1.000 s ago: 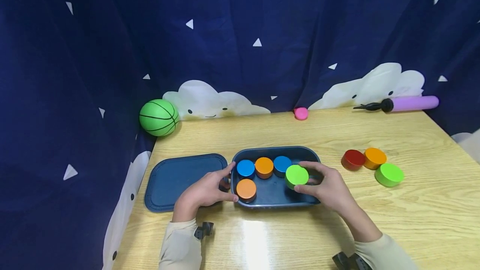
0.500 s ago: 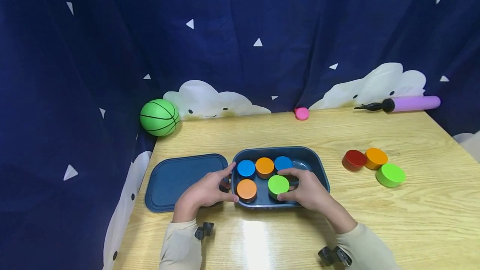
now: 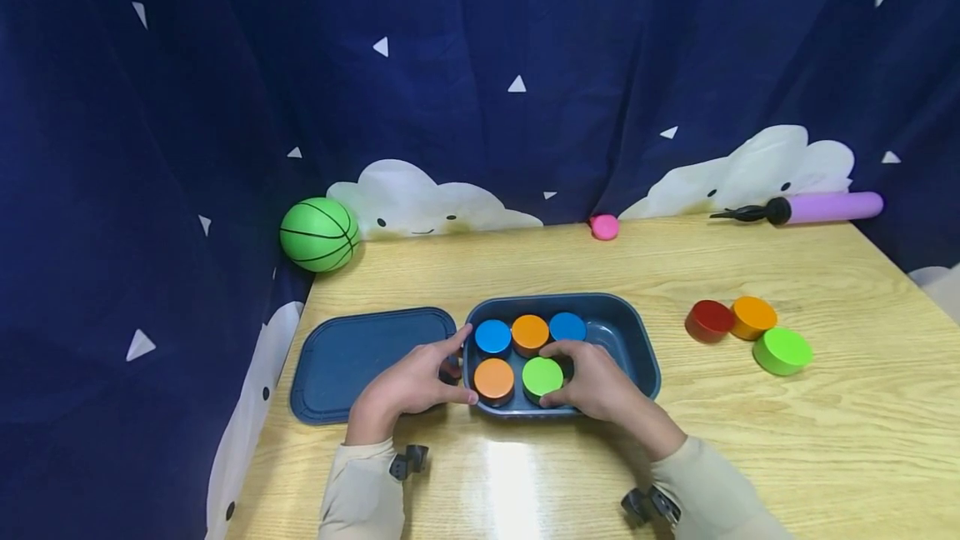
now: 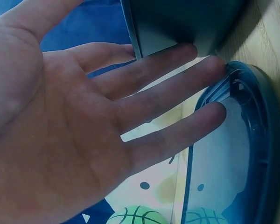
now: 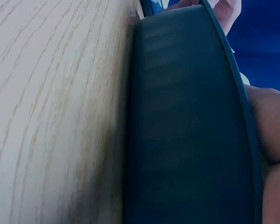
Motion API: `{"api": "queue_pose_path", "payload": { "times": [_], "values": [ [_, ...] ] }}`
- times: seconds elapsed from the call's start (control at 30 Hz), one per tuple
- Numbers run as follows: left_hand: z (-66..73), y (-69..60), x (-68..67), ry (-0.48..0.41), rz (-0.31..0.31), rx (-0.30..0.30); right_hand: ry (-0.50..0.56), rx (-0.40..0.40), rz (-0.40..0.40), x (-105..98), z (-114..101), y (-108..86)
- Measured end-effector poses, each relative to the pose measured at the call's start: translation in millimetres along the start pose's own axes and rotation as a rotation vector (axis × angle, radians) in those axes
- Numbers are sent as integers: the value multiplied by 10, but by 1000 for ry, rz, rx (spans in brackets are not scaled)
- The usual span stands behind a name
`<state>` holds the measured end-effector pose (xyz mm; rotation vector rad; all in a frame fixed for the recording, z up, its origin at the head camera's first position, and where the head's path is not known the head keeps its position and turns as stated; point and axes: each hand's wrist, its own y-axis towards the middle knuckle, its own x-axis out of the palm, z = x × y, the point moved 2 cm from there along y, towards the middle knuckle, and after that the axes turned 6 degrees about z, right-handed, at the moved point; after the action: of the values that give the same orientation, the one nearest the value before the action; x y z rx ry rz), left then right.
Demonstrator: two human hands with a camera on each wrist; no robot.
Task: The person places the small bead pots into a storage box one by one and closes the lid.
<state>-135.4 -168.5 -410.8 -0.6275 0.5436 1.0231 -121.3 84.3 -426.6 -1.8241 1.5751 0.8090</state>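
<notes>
In the head view a dark blue box holds several thick round discs. Two blue discs and an orange disc line its far side, and a light orange disc sits in the near left corner. My right hand pinches a light green disc between thumb and fingers, inside the box beside the light orange one. My left hand rests against the box's left end, thumb and index finger spread along the rim. The left wrist view shows that hand's fingers straight. The right wrist view shows mostly the box's outer wall.
A dark blue lid lies left of the box. To the right are a dark red disc, an orange disc and a green disc. Behind are a green ball, a pink round object and a purple hand pump.
My right hand has carried the light green disc leftward inside the box, from the right part to beside the light orange disc. The left hand has stayed at the box's left end.
</notes>
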Motion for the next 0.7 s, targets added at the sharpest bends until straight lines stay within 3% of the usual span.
{"api": "queue_pose_path", "payload": {
  "times": [0.7],
  "values": [
    [-11,9,14,-7,2,3,5,-33,-13,64,-51,13]
  ]
}}
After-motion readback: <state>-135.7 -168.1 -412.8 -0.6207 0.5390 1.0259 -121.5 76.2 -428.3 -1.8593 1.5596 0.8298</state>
